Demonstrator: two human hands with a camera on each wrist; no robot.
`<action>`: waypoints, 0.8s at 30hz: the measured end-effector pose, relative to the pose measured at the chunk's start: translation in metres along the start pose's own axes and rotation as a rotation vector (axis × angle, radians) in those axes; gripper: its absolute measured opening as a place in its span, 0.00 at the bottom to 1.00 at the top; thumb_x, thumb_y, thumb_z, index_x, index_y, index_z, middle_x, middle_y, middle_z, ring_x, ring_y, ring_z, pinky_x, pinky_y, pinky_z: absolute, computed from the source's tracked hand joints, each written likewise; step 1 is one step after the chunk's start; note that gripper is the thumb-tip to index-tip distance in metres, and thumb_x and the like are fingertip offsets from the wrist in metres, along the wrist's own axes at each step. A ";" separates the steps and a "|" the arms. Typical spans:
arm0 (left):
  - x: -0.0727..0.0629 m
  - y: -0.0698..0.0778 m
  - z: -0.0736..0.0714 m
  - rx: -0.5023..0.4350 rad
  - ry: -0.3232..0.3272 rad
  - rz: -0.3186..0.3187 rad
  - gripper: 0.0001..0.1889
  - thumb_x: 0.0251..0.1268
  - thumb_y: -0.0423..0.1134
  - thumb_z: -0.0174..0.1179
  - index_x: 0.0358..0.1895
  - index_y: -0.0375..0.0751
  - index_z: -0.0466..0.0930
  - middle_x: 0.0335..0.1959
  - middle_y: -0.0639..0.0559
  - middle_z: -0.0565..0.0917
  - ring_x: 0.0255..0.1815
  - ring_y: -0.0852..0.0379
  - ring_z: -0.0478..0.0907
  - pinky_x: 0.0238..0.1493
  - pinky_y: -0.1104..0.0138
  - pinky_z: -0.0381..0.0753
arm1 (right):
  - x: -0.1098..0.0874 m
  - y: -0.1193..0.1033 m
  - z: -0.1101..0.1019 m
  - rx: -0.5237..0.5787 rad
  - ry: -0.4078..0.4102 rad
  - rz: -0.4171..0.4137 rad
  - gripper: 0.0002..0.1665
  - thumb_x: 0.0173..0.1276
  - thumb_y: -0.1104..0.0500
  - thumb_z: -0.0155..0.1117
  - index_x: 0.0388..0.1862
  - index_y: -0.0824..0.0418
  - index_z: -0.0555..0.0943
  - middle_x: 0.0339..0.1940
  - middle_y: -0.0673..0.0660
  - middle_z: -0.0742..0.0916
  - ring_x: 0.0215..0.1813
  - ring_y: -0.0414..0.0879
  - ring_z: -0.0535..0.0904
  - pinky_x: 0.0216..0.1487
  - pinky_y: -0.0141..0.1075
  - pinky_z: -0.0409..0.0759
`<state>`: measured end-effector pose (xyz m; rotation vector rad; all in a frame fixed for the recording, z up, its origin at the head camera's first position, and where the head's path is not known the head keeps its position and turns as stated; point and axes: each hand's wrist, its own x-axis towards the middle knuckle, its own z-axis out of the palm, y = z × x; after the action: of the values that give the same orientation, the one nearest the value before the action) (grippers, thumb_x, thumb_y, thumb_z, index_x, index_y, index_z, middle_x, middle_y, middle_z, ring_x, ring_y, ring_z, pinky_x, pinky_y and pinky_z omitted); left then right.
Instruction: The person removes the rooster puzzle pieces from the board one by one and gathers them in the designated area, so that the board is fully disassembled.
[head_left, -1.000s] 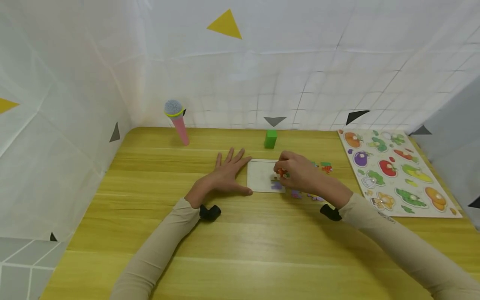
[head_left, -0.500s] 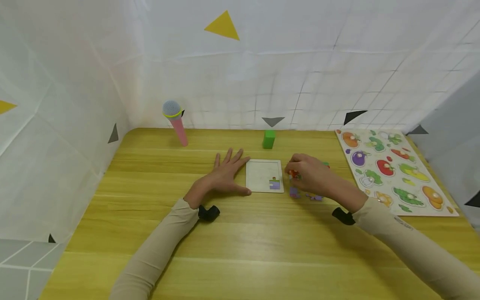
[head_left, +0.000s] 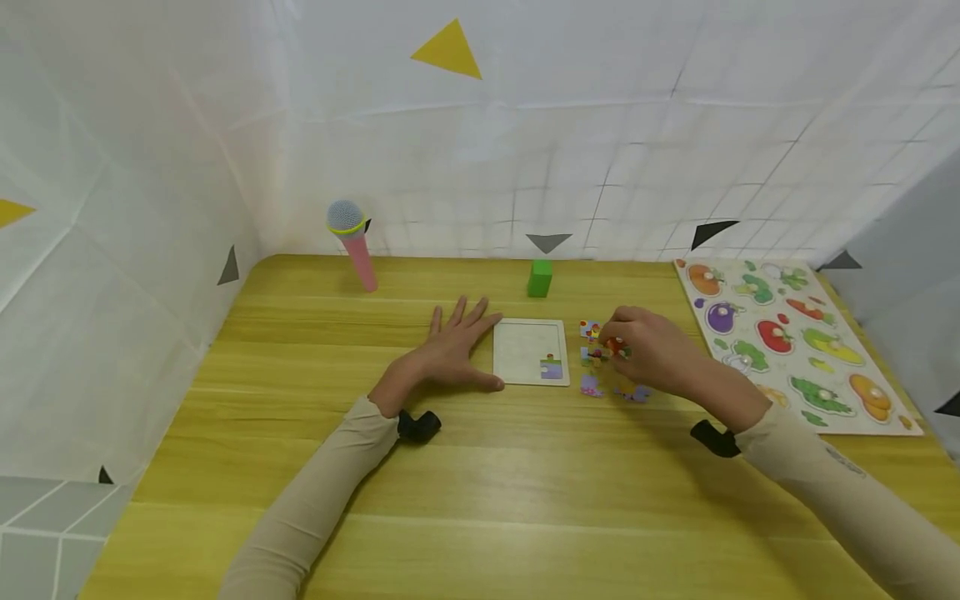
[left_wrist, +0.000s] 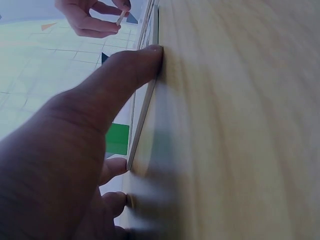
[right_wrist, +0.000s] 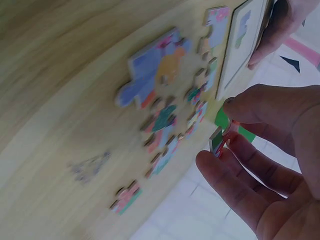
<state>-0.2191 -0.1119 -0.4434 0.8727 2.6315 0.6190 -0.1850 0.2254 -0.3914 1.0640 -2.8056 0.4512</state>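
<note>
My left hand (head_left: 450,350) lies spread on the table, thumb and a fingertip at the left edge of a small white puzzle tray (head_left: 517,354). One purple-and-green jigsaw piece (head_left: 551,368) sits in the tray's near right corner. With thumb and fingers my right hand (head_left: 660,350) pinches a red-and-green jigsaw piece (right_wrist: 217,142), raised above the table in the right wrist view. Below and around that hand lie several loose jigsaw pieces (head_left: 591,385), just right of the tray; the hand hides some of them in the head view.
A vegetable peg board (head_left: 813,379) lies at the right. Behind the tray stands a green block (head_left: 539,278), and a pink toy microphone (head_left: 360,258) stands at the back left. White sheeting (head_left: 420,142) closes off the far side.
My right hand has moved right, from over the tray to above the loose pieces, still pinching the red jigsaw piece. The left hand has stayed at the tray's edge.
</note>
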 end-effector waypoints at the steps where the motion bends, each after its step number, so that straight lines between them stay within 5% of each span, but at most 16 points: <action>1: 0.000 0.000 0.000 0.000 -0.001 0.002 0.59 0.51 0.71 0.67 0.82 0.53 0.46 0.83 0.48 0.35 0.80 0.43 0.23 0.70 0.41 0.18 | -0.002 0.002 -0.001 -0.003 -0.001 0.001 0.13 0.50 0.71 0.77 0.35 0.61 0.87 0.35 0.54 0.81 0.32 0.47 0.78 0.31 0.40 0.78; 24: 0.001 0.000 0.000 -0.003 -0.001 0.002 0.59 0.52 0.70 0.68 0.82 0.52 0.46 0.83 0.46 0.36 0.80 0.41 0.23 0.70 0.39 0.19 | -0.031 0.027 -0.007 -0.019 -0.037 0.084 0.13 0.50 0.71 0.77 0.36 0.63 0.88 0.36 0.56 0.83 0.34 0.48 0.79 0.30 0.38 0.79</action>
<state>-0.2194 -0.1113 -0.4432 0.8749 2.6284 0.6224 -0.1798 0.2663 -0.3977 0.9642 -2.8893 0.4167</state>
